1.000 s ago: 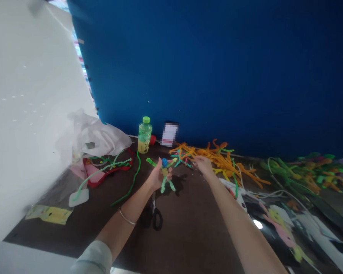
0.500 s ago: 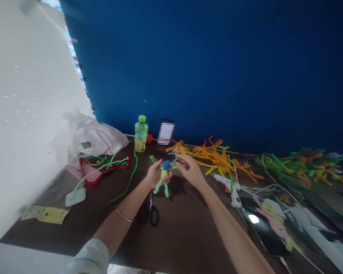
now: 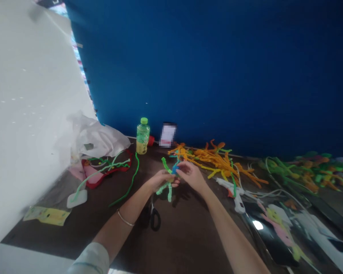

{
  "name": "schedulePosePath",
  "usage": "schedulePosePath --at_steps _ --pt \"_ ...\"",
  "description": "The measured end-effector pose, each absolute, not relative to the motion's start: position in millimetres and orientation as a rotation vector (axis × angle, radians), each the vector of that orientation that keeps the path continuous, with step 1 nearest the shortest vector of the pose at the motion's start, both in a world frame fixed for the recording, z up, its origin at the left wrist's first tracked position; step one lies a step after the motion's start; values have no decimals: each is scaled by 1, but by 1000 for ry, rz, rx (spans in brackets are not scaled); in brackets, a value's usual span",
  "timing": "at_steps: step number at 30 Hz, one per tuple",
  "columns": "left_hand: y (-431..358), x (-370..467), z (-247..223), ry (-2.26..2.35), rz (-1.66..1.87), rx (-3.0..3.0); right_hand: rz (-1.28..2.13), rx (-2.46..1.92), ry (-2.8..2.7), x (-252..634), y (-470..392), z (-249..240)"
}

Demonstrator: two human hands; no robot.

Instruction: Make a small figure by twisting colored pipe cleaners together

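A small pipe-cleaner figure (image 3: pixel 169 191) with pale green legs, a bright green arm and a blue head is held over the dark table. My left hand (image 3: pixel 162 179) is closed around its middle, hiding most of the body. With thumb and fingers pinched, my right hand (image 3: pixel 191 176) grips the blue head (image 3: pixel 175 168) from the right. Black-handled scissors (image 3: pixel 155 219) lie on the table just below my left hand, their blades partly under its shadow.
Behind stand a green-capped bottle (image 3: pixel 143 137) and a phone (image 3: pixel 168 135). Orange pipe cleaners (image 3: pixel 217 158) heap at the back right, near a white glue gun (image 3: pixel 234 192) and cables. A dark tablet-like device (image 3: pixel 270 236) lies right. To the left are a plastic bag (image 3: pixel 103 139) and green stems (image 3: pixel 133 179).
My right hand has come in from the right and closed on the blue head. The figure has shifted slightly right, and my left fingers now cover its yellow body.
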State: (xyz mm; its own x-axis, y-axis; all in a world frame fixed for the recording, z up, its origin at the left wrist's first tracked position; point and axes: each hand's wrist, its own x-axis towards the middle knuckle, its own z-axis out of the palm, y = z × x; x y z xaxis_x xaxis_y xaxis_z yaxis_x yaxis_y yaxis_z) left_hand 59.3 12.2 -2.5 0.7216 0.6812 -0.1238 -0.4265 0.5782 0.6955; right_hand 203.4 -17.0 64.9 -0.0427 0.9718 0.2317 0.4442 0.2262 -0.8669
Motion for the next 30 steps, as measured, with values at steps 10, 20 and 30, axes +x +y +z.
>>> schedulePosePath --at_steps 10,20,30 --pt "11 57 -1 501 858 851 825 -1485 -1776 203 0 79" --pt "9 60 -5 506 900 909 954 -1436 -1665 210 5 61" --pt "24 63 -15 761 1117 831 602 -1443 -1980 220 -25 66"
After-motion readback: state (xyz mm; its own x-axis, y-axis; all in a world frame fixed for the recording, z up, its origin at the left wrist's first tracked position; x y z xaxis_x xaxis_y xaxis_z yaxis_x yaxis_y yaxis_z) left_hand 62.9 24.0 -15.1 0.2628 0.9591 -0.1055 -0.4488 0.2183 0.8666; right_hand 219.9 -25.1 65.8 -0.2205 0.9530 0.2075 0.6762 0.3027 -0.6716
